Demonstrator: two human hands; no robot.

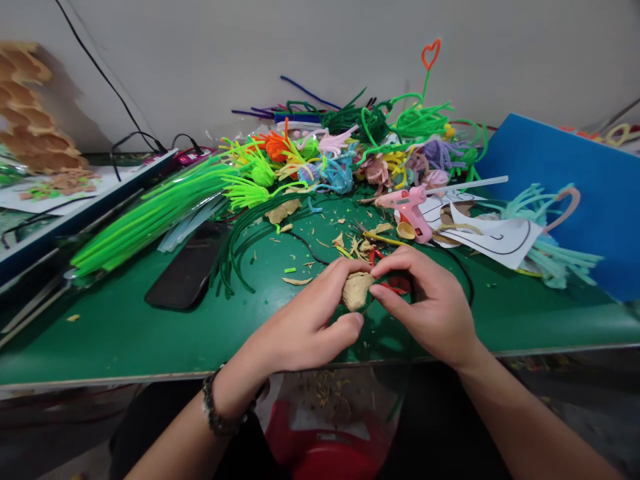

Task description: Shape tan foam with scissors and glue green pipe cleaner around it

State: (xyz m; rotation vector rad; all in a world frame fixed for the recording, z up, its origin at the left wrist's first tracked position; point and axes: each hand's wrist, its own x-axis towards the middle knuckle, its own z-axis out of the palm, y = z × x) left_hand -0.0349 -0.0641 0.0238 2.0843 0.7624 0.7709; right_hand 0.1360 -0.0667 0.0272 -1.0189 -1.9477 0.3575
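In the head view, my left hand (320, 320) is closed round a rough tan lump (356, 291), thumb below and fingers over the top. Its material looks like the moulded pulp of an egg tray. My right hand (430, 300) pinches at the lump's right edge with thumb and forefinger. What looks like a dark green pipe cleaner runs from that pinch and hangs blurred below the table edge. Behind my right fingers lie red-handled scissors (395, 287), partly hidden. Torn tan scraps (360, 248) are scattered just beyond both hands.
A pink glue gun (413, 212) stands beyond my right hand. Left are a black phone (183, 267) and bagged green pipe cleaners (155, 213). Colourful pipe-cleaner pieces (335, 167) heap at the back. A blue board (565, 193) is at right, an egg tray (35, 113) far left.
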